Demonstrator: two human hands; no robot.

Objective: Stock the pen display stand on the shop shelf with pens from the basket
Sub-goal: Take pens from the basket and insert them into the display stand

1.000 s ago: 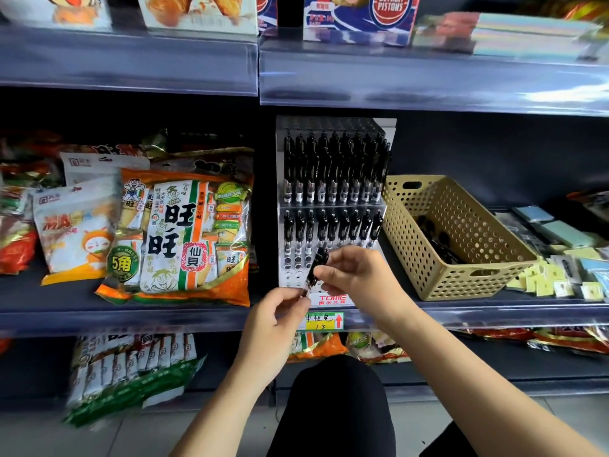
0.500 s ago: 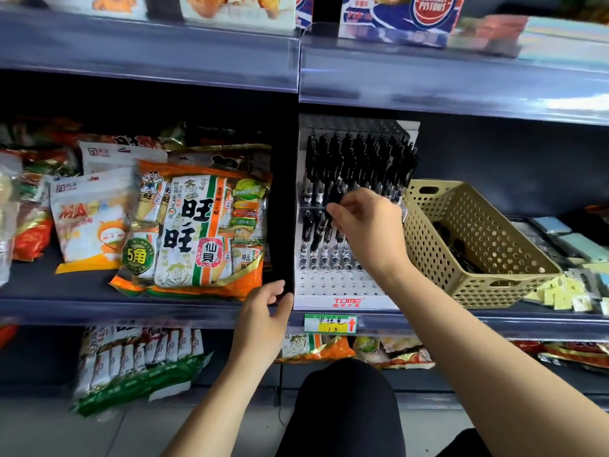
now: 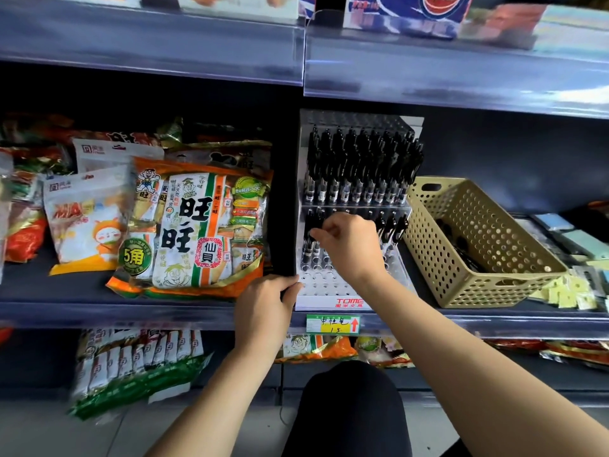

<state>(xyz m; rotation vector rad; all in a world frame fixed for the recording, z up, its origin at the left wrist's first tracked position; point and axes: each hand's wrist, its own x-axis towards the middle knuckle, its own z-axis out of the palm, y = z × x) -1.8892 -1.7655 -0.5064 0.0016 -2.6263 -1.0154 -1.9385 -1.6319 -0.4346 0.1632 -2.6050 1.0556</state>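
The white pen display stand (image 3: 329, 291) stands on the middle shelf, with a full upper row of black pens (image 3: 359, 163). Its second row is partly filled and its front holes are bare. My right hand (image 3: 349, 245) reaches over the second row and pinches the top of a black pen (image 3: 310, 237) standing at that row's left end. My left hand (image 3: 267, 301) grips the stand's lower left corner. Right of the stand, the tan perforated basket (image 3: 478, 285) holds a few dark pens (image 3: 461, 249).
Snack bags (image 3: 188, 225) fill the shelf left of the stand, close to my left hand. Sticky notes and small stationery (image 3: 573, 291) lie right of the basket. An upper shelf (image 3: 428, 70) overhangs the stand. A price tag (image 3: 333, 324) sits on the shelf edge.
My right hand carried a black pen from in front of the stand up to the second row's left end. My left hand let go of the pen and took the stand's left corner.
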